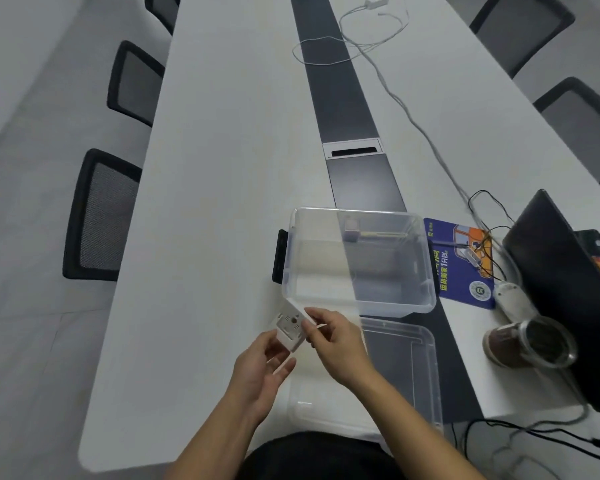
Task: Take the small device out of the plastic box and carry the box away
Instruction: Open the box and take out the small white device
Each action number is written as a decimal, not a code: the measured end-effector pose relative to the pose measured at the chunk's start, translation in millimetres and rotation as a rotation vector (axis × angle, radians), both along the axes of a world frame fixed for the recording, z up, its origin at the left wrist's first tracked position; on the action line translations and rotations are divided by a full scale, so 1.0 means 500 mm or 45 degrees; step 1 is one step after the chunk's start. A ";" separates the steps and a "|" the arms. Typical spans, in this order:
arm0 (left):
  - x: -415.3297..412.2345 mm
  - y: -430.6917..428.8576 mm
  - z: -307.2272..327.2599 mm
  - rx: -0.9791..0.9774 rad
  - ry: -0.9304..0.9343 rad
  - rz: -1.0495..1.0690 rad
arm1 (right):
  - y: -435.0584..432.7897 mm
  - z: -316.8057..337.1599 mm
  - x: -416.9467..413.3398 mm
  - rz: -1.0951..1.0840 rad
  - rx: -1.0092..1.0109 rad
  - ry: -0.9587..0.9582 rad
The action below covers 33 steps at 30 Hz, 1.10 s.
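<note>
The light is soft, even and rather cool, perhaps from ceiling lamps, giving only faint shadows under the hands on the white table (201,209), mild glare on the clear plastic box (357,261), slight overall softness, and strong wide-angle bending of the chairs (101,216) near the edges.

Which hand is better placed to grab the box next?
Right, probably. The right hand is nearer the box and pinches only a corner of the device; the left hand supports the device from below.
</note>
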State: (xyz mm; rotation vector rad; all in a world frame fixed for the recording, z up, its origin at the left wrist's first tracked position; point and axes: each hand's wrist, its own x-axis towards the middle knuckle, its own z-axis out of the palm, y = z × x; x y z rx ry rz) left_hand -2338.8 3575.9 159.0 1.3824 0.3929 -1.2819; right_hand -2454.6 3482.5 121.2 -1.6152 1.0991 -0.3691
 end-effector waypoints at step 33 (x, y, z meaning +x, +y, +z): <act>0.172 0.100 -0.167 0.155 -0.374 -0.242 | 0.075 -0.083 0.163 0.306 0.534 0.094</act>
